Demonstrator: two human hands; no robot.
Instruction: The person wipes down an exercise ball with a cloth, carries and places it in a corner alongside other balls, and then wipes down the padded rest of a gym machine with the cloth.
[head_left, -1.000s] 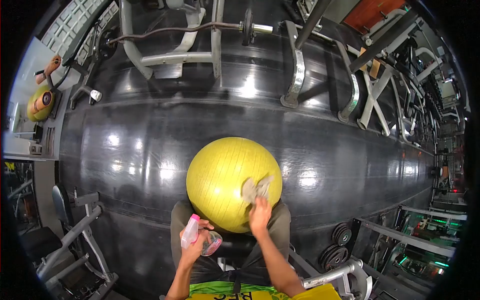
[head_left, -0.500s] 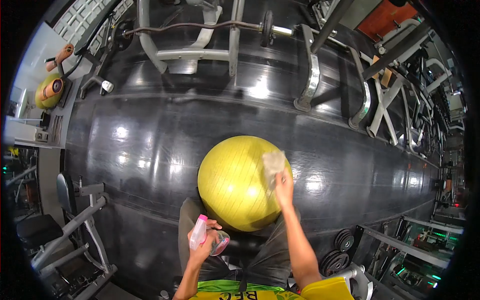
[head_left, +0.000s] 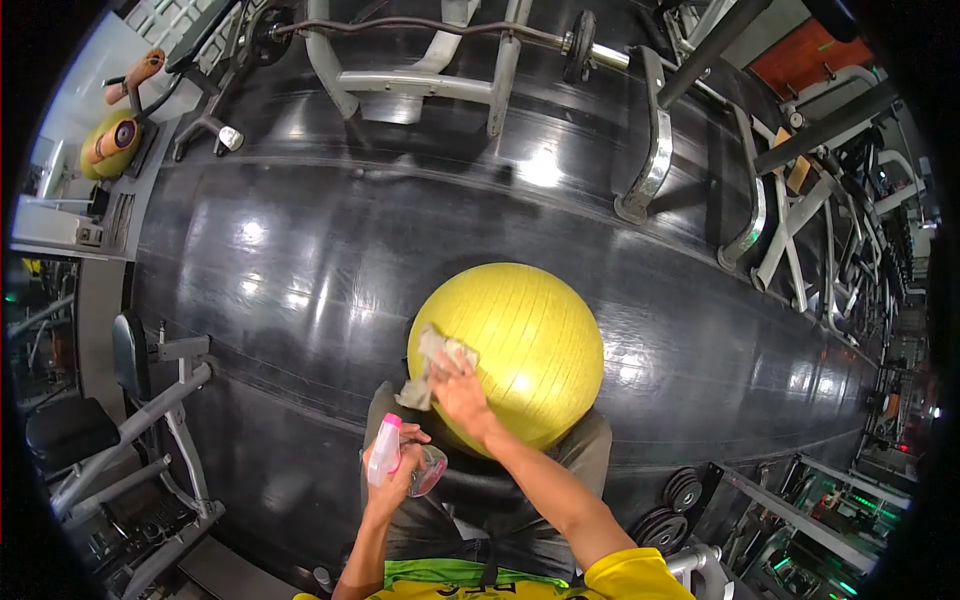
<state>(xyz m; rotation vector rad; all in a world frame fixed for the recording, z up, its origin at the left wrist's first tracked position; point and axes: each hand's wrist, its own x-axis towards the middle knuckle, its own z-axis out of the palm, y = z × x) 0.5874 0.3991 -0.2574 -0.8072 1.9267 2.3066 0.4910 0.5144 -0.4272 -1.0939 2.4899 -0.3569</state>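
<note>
A large yellow exercise ball point(head_left: 530, 340) rests on the floor between my knees. My right hand point(head_left: 461, 390) presses a crumpled greyish cloth point(head_left: 440, 350) against the ball's left side, and a loose end of the cloth hangs down past the ball's edge. In my left hand point(head_left: 397, 470), just below and left of the ball, is a clear spray bottle point(head_left: 430, 472) with a white and pink spray head. The fingers wrap around its neck, and the bottle is tilted.
Dark rubber flooring point(head_left: 290, 250) surrounds the ball. A bench rack with a curved barbell point(head_left: 430, 25) stands ahead. A padded machine point(head_left: 150, 420) is at the left, weight plates point(head_left: 683, 490) at the lower right, and another ball point(head_left: 110, 145) at the far left.
My right hand has swept the cloth from the ball's upper right across to its left side. The left hand still holds the spray bottle. The view has shifted slightly.
</note>
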